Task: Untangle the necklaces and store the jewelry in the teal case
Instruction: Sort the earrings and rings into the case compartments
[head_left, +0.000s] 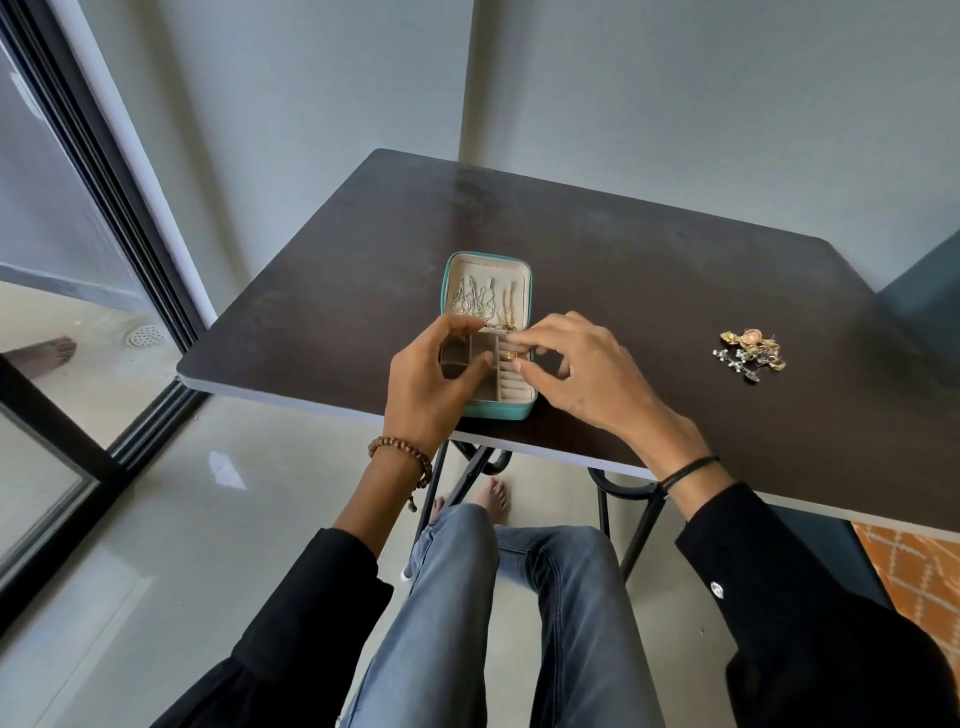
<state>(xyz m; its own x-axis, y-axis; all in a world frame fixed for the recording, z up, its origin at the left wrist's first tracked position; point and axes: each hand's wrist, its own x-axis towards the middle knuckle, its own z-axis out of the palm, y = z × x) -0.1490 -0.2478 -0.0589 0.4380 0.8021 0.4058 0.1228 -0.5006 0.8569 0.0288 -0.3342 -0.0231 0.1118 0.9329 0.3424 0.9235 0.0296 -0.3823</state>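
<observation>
Left hand (441, 382): curling over teal case (501, 410), likely steadying it; grip unclear.
Right hand (582, 379): hovering fingertips at gold ring (510, 356), likely seating it; contact unclear.

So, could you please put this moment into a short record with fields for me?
case: teal case, open, near the table front edge
lid: silver and gold chains inside
base: small gold piece in a compartment
left hand: over the case's left side
right hand: fingertips at its right side; grip unclear
loose: jewelry pile to the right, apart
</observation>
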